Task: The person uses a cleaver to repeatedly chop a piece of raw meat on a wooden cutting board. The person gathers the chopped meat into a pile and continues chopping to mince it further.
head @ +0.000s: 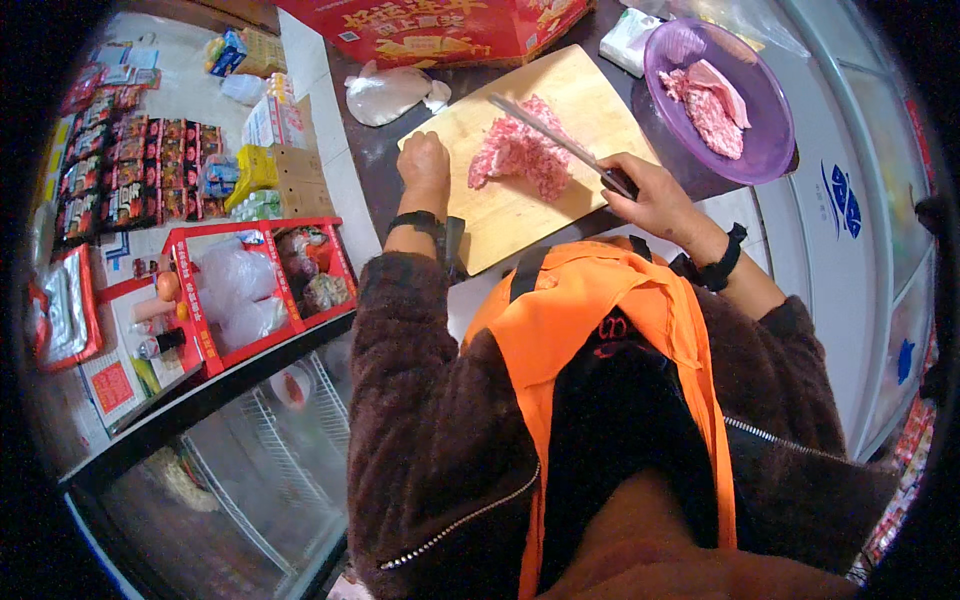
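My right hand (pixel 660 193) grips the dark handle of a kitchen knife (pixel 551 133). Its blade is seen nearly edge-on and slants up and left over a pile of chopped pink meat (pixel 525 154). Coarsely minced, the meat lies on a light wooden cutting board (pixel 600 90). At the board's left side my left hand (pixel 424 166) is curled into a fist, with nothing visible in it. To the right, a purple plastic bowl (pixel 769 142) holds more pink meat (pixel 712 112), part minced and part in a larger piece.
Behind the board stands a red printed carton (pixel 442 34). A white plastic bag (pixel 386 94) lies by the board's far left corner, and a white packet (pixel 626 41) beside the bowl. A red-edged compartment box (pixel 214 330) sits on a glass-topped case (pixel 225 465). Grey cabinets (pixel 810 247) line the right.
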